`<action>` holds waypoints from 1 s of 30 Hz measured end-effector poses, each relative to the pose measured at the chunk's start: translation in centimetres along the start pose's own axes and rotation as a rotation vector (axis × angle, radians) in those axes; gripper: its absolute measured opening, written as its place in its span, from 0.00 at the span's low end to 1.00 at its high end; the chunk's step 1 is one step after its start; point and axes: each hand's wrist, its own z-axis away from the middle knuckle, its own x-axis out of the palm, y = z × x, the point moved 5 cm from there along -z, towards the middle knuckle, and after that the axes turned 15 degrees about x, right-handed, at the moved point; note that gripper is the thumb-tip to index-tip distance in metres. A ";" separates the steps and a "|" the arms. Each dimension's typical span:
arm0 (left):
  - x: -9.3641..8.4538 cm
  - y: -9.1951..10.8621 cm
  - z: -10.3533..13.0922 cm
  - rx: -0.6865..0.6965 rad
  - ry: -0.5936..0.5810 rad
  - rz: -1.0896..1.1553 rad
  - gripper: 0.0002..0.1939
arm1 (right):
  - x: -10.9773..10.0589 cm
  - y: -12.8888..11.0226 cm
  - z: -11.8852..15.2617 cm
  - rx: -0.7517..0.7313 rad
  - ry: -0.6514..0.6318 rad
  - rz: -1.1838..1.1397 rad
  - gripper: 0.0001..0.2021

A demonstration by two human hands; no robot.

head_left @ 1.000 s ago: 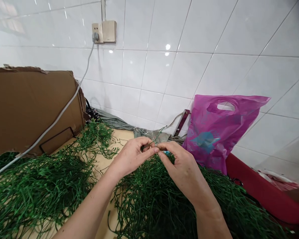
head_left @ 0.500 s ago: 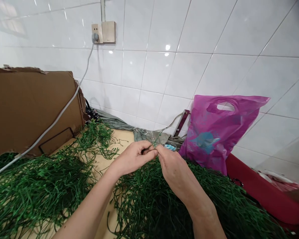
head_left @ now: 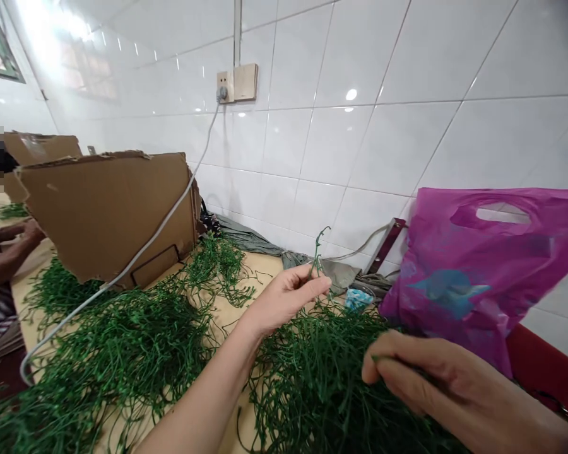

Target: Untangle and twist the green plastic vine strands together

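Observation:
My left hand (head_left: 291, 293) is closed in a pinch on a thin green stem (head_left: 317, 248), which stands up above the fingertips near the middle of the view. Lower right, my right hand (head_left: 421, 372) has thumb and finger pressed together on a small green piece (head_left: 383, 358); most of that piece is hidden by the fingers. Both hands are above a dark green heap of stems (head_left: 322, 378). Another green pile (head_left: 137, 340) spreads over the pale tabletop (head_left: 257, 261) to the left.
A brown cardboard sheet (head_left: 108, 208) stands at the left, with a white cable (head_left: 156, 233) hanging across it. A purple bag (head_left: 478, 265) leans by the tiled wall at the right. At the far left edge a person's arm (head_left: 4, 265) shows.
My hands have moved apart: the right one came down to the right with a small green piece. The left hand keeps its pinch. The view has turned left, bringing a person in.

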 end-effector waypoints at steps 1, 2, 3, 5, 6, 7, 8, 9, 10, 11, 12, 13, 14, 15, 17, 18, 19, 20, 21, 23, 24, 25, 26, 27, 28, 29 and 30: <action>-0.3 0.0 -0.1 0.013 -0.028 -0.091 0.19 | -0.6 0.7 0.4 -0.003 0.040 0.063 0.14; -0.6 0.0 -0.1 0.022 -0.042 -0.165 0.19 | -1.3 1.2 0.8 -0.009 0.099 0.110 0.13; -0.9 0.1 -0.1 0.029 -0.042 -0.219 0.19 | -2.1 1.7 1.1 0.005 0.180 0.142 0.13; -1.2 0.3 -0.1 0.037 -0.039 -0.297 0.18 | -3.1 2.1 1.4 0.058 0.283 0.180 0.14; -1.2 0.4 -0.1 0.038 -0.047 -0.315 0.17 | -3.4 1.8 1.3 0.089 0.323 0.188 0.14; -1.0 0.5 0.0 0.033 -0.064 -0.318 0.16 | -3.5 1.4 1.2 0.112 0.364 0.186 0.13; -0.8 0.5 0.1 0.022 -0.087 -0.309 0.16 | -3.4 0.7 1.0 0.117 0.427 0.179 0.12; -0.5 0.5 0.1 0.008 -0.111 -0.292 0.16 | -3.3 -0.1 0.7 0.102 0.504 0.173 0.11; -0.2 0.4 0.2 -0.003 -0.129 -0.268 0.16 | -2.9 -0.9 0.4 0.067 0.583 0.164 0.11; 0.1 0.4 0.3 -0.009 -0.136 -0.241 0.16 | -2.3 -1.6 0.1 0.033 0.616 0.162 0.11; 0.3 0.4 0.3 -0.009 -0.136 -0.211 0.16 | -1.4 -2.1 -0.4 0.008 0.611 0.154 0.13; 0.4 0.4 0.3 -0.004 -0.131 -0.182 0.16 | -0.5 -2.2 -1.0 0.013 0.573 0.131 0.14; 0.5 0.4 0.2 0.005 -0.122 -0.153 0.15 | 0.3 -2.0 -1.5 0.041 0.535 0.092 0.15; 0.5 0.3 0.2 0.011 -0.117 -0.131 0.15 | 1.1 -1.7 -2.0 0.080 0.497 0.041 0.16; 0.4 0.2 0.1 0.019 -0.111 -0.111 0.15 | 2.1 -0.8 -2.7 0.159 0.443 -0.091 0.18; 0.3 0.1 0.1 0.027 -0.107 -0.111 0.15 | 2.5 -0.4 -3.1 0.182 0.418 -0.166 0.19; 0.2 0.0 0.0 0.035 -0.096 -0.114 0.14 | 2.8 -0.1 -3.4 0.192 0.390 -0.245 0.19; 0.1 -0.1 0.0 0.043 -0.075 -0.117 0.14 | 3.1 0.1 -3.6 0.193 0.356 -0.320 0.20; -0.1 -0.3 0.0 0.045 -0.049 -0.114 0.14 | 3.4 0.2 -3.9 0.191 0.317 -0.388 0.20; -0.3 -0.6 0.0 0.032 0.008 -0.085 0.14 | 4.1 0.2 -4.4 0.184 0.240 -0.484 0.17; -0.3 -0.8 0.0 0.023 0.034 -0.062 0.14 | 4.3 0.1 -4.5 0.181 0.214 -0.509 0.15; -0.4 -0.9 0.0 0.016 0.057 -0.038 0.14 | 4.5 0.0 -4.6 0.179 0.205 -0.525 0.14; -0.4 -1.0 0.0 0.010 0.080 -0.011 0.14 | 4.6 -0.1 -4.6 0.177 0.207 -0.533 0.13; -0.4 -1.1 -0.1 -0.002 0.102 0.019 0.13 | 4.6 -0.1 -4.6 0.178 0.214 -0.536 0.12; -0.4 -1.3 -0.1 -0.024 0.129 0.057 0.13 | 4.6 -0.2 -4.6 0.185 0.219 -0.535 0.11; -0.4 -1.4 0.0 -0.057 0.157 0.102 0.14 | 4.6 -0.2 -4.5 0.196 0.217 -0.529 0.11; -0.4 -1.5 0.0 -0.093 0.185 0.152 0.14 | 4.7 -0.2 -4.5 0.208 0.211 -0.519 0.11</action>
